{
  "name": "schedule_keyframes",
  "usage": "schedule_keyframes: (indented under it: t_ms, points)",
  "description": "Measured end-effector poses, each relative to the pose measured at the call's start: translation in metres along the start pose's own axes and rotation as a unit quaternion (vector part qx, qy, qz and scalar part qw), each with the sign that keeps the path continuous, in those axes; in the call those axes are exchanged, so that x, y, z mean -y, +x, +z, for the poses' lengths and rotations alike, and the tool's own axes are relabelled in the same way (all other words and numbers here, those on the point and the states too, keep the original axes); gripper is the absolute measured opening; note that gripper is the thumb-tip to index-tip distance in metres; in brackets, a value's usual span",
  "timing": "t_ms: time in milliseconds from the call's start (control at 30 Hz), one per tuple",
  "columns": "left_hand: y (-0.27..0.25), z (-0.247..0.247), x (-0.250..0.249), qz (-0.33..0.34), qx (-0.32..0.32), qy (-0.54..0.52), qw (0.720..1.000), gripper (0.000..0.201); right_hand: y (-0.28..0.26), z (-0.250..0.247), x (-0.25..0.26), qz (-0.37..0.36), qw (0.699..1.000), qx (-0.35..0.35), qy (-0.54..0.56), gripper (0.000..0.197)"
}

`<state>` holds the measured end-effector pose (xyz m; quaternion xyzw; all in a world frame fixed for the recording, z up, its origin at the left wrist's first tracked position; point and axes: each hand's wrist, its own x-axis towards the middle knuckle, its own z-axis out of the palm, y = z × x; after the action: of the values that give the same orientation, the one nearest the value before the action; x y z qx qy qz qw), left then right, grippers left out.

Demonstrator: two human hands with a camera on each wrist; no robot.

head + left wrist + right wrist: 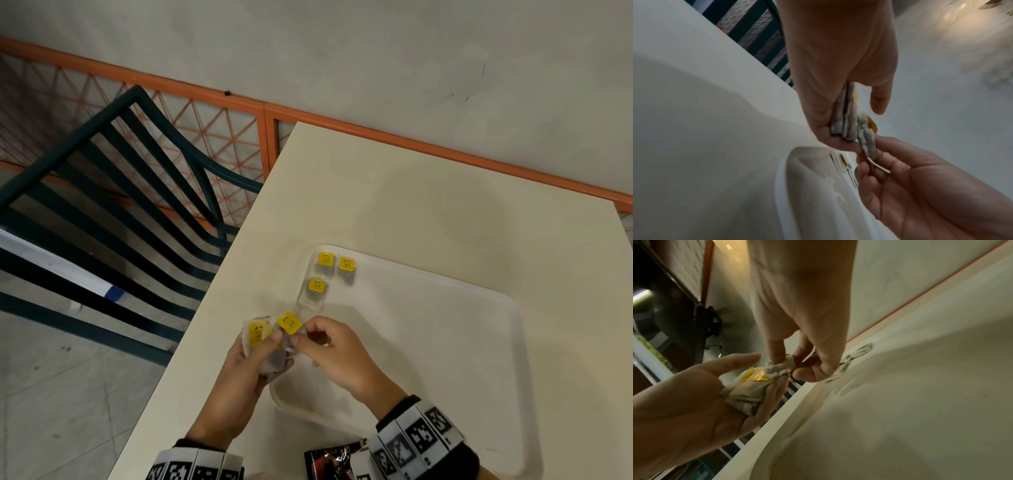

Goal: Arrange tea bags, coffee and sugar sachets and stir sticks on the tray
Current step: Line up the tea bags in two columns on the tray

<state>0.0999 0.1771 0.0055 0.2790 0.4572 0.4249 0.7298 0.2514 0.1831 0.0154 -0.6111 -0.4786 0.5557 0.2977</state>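
A white tray (445, 342) lies on the cream table (411, 192). Three tea bags with yellow tags (325, 263) sit in its far left corner. Over the tray's left rim, my left hand (263, 346) holds a small stack of tea bags (258, 337) between thumb and fingers; the stack (844, 120) shows edge-on in the left wrist view. My right hand (301, 337) pinches one tea bag (289, 323) by its crumpled pouch (780, 367), right beside the stack. That bag's yellow tag points up toward the far side.
A dark red and black sachet (329, 462) lies at the table's near edge by my right wrist. A dark green slatted chair (120, 192) stands left of the table, whose left edge runs close to my left hand. An orange railing (342, 126) borders the far side.
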Motion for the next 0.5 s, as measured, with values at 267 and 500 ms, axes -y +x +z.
schedule_keyframes:
  t_ms: [267, 500]
  points:
    - [-0.001, 0.002, 0.001, 0.032, -0.023, 0.082, 0.996, 0.039, -0.009, -0.01, -0.001, 0.026, 0.99, 0.076, 0.117, 0.011]
    - [-0.002, 0.001, 0.001, 0.016, -0.049, 0.09, 0.995, 0.018, -0.01, -0.017, -0.005, 0.025, 0.989, 0.022, 0.146, 0.012]
